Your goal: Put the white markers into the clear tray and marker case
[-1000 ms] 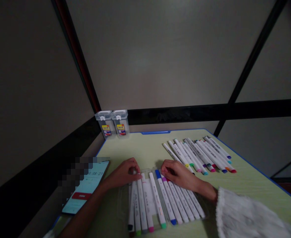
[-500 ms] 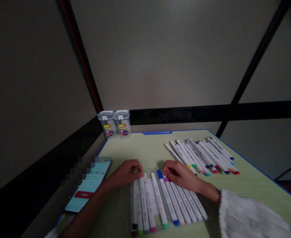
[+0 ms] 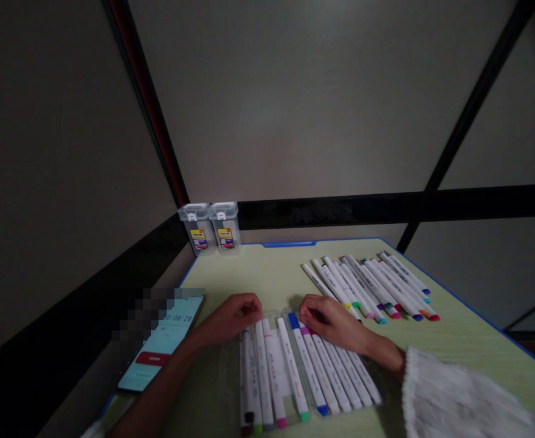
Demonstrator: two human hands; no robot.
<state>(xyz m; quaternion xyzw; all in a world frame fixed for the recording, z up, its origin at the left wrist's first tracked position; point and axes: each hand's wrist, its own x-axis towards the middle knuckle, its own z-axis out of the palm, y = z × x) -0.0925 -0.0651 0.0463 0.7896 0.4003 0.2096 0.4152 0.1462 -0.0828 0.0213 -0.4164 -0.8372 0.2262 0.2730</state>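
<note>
White markers with coloured ends lie side by side in a clear plastic case in front of me. My left hand is at the far left corner of the case, thumb and forefinger curled together by the tops of the left markers. Whatever is between those fingertips is too small to make out. My right hand rests over the upper ends of the right-hand markers, its fingers curled in beside a blue-capped marker. What its fingertips grip, if anything, is hidden.
More loose markers lie in a spread at the table's back right. Two clear lidded boxes stand at the back left corner. A phone showing a timer lies beside my left forearm. Walls enclose the table behind and at left.
My left thumb and fingertips have lifted slightly from the tops of the left markers. The right hand has stayed where it was.
</note>
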